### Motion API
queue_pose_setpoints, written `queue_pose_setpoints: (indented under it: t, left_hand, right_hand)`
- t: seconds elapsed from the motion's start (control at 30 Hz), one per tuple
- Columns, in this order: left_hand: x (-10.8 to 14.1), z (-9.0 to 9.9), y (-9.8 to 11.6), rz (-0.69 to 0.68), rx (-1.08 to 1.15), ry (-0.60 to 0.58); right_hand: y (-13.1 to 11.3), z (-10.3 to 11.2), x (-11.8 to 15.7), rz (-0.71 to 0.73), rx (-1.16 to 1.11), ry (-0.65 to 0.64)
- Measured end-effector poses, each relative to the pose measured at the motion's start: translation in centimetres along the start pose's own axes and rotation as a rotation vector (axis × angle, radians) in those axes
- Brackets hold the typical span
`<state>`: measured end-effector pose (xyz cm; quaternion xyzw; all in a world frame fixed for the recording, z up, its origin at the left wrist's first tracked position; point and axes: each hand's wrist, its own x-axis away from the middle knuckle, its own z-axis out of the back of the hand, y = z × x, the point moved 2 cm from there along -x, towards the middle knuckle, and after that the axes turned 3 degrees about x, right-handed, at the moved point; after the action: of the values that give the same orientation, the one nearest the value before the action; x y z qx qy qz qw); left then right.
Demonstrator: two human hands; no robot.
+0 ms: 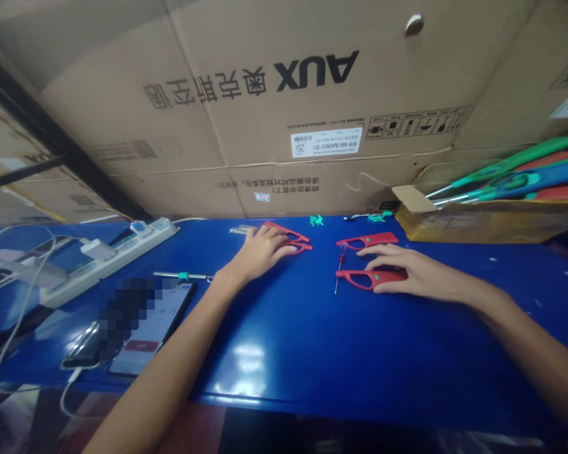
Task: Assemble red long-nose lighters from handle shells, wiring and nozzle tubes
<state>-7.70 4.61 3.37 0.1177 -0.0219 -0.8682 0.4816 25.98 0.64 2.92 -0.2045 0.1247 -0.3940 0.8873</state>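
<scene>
My left hand (260, 252) is closed over the lower of two red plastic handle halves, thumb at its looped end, and covers much of it. The upper red handle half (291, 233) lies along its fingers. My right hand (402, 270) grips another red handle half (366, 279) between thumb and fingers, flat on the table. Just behind it lies a similar red piece (378, 239), near the fingertips. A small screwdriver (342, 255) with a clear and red handle lies by these right-hand pieces, its shaft pointing toward me.
Small green parts (316, 221) and a green piece with a wire (376, 218) lie at the back of the blue table (284, 334). On the right stands a carton (454, 224) of coloured tools. A phone (154, 331), metal rod (196, 275) and power strip (123, 252) occupy the left.
</scene>
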Motion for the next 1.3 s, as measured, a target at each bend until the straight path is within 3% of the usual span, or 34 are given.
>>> queue_pose_setpoints:
  t: [0.1,0.23,0.33,0.47,0.6,0.73,1.0,1.17,1.3]
  left_hand:
    - [0.1,0.1,0.3,-0.046,0.034,-0.006]
    - [0.3,-0.5,-1.4,0.010,0.002,-0.010]
    - [0.5,-1.0,-2.2,0.072,0.027,-0.059]
    - [0.6,-0.9,-1.4,0.086,-0.022,-0.034]
    - [0.6,-0.4,-0.6,0.007,0.010,-0.105]
    - [0.6,0.0,-1.3,-0.020,0.071,-0.141]
    - [0.6,-0.5,-3.1,-0.051,0.205,-0.164]
    - [0.4,-0.6,-3.2,-0.056,0.222,-0.151]
    - [0.4,-0.8,-3.3,-0.076,0.225,-0.149]
  right_hand:
    - [-1.4,-1.0,-0.5,0.007,-0.034,-0.029]
    - [-2.3,-1.7,-0.8,0.011,0.001,-0.013]
    - [-2.3,-1.5,-0.8,0.052,0.021,0.097]
    - [-2.5,-1.9,-1.0,0.082,-0.004,0.203]
    - [-3.2,-3.3,-1.5,0.025,-0.090,0.157]
    - [-3.2,-3.9,-1.8,0.050,-0.067,0.090]
    - [-3.4,-3.0,-1.3,0.098,0.012,0.022]
    - [-3.0,-2.2,-1.1,0.091,0.089,0.170]
    - [0.2,-0.1,-0.4,-0.007,0.181,0.245]
